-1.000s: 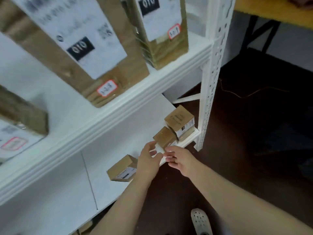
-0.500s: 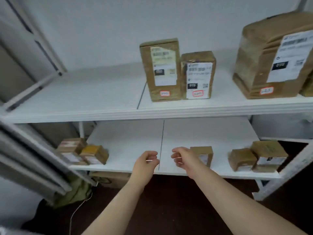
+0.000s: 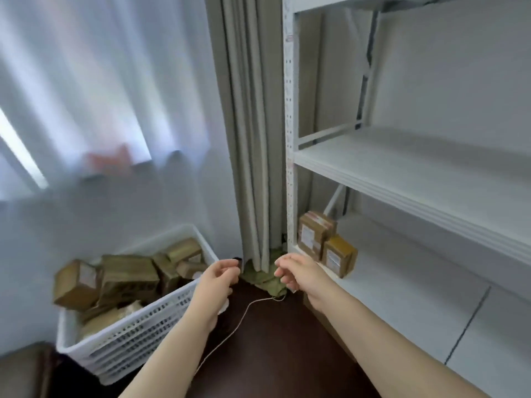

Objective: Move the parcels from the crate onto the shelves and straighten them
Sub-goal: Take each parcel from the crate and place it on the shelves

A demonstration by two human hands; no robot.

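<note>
The person's left hand [image 3: 219, 278] and right hand [image 3: 296, 274] are held out in front over the dark floor [image 3: 273, 354], side by side with a gap between them. The fingers of each are loosely curled and neither hand holds anything.

The left hand hovers just beside the near right corner of the white perforated crate [image 3: 129, 344], which sits on the floor at the lower left. The crate is heaped with brown parcels [image 3: 129, 278], tumbled at all angles, some rising above its rim (their labels are too blurred to read).

On the right stand the white metal shelves [image 3: 402, 179]. At the left end of the lowest board in view, close to the upright post, two small parcels stand upright: a brown box [image 3: 311, 235] with a pale label and, just in front of it, a yellower box [image 3: 339, 257]. They look to be touching, though the blur leaves that uncertain. The right hand is near the yellower box, in front of the shelf edge, and does not hold it.

A grey-green curtain [image 3: 250, 139] hangs between crate and shelves, its hem bunched on the floor. A thin cord [image 3: 244, 314] trails across the floor between the forearms.
</note>
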